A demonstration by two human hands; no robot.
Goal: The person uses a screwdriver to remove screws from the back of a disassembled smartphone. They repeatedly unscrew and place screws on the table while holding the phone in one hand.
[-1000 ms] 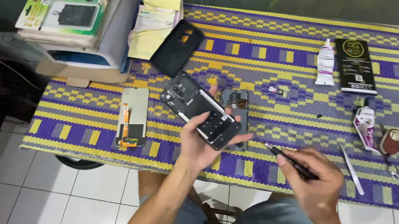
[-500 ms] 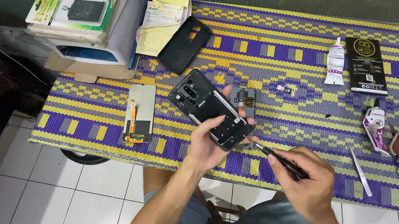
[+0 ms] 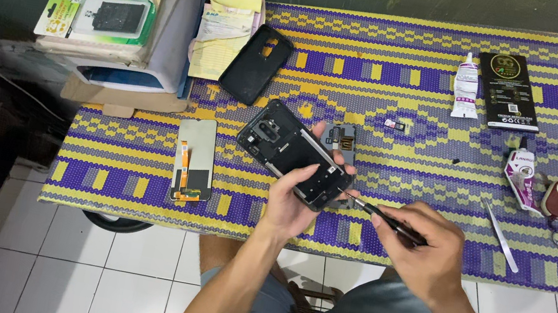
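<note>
Left hand is clamping opened phone; right hand, at 3 o'clock, is gripping screwdriver, tip touching phone.

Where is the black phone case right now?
In the head view, the black phone case lies upper left on the patterned mat, beside the yellow notepad, above the opened phone.

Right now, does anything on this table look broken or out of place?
The phone in the left hand is open, its insides bare. Its screen panel lies apart on the mat, orange ribbon cable loose. Nothing looks spilled.
</note>
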